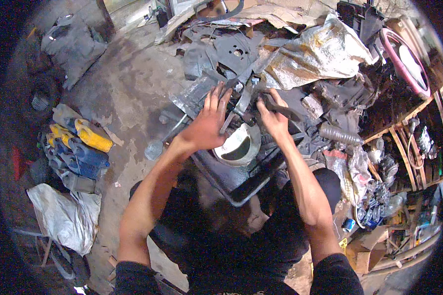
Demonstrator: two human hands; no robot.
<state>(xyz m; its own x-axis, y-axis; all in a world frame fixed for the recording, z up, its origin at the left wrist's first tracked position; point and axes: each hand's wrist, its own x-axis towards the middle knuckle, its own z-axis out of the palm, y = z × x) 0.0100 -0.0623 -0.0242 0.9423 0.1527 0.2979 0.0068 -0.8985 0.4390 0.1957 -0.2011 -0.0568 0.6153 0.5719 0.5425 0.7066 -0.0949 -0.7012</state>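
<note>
A black metal box-like part or tray (241, 189) sits between my knees, with a dark, greasy metal assembly across its far side. In its middle is a round pale metal ring or bowl (253, 156), dark inside. My left hand (209, 123) lies with fingers stretched out along the left of the assembly, beside a flat grey metal plate (188, 100). A curved metal bracket (243, 101) stands between my hands. My right hand (274, 117) is closed at the assembly's right side, next to a dark flat strip (288, 109); what its fingers grip is hidden.
Crumpled silver sheeting (320, 51) and dark scrap panels (221, 51) lie beyond the work. To the left are yellow and blue parts (93, 135) and a white sack (66, 216). A ribbed hose (340, 133), a cardboard box (369, 250) and wooden shelving (403, 157) stand to the right.
</note>
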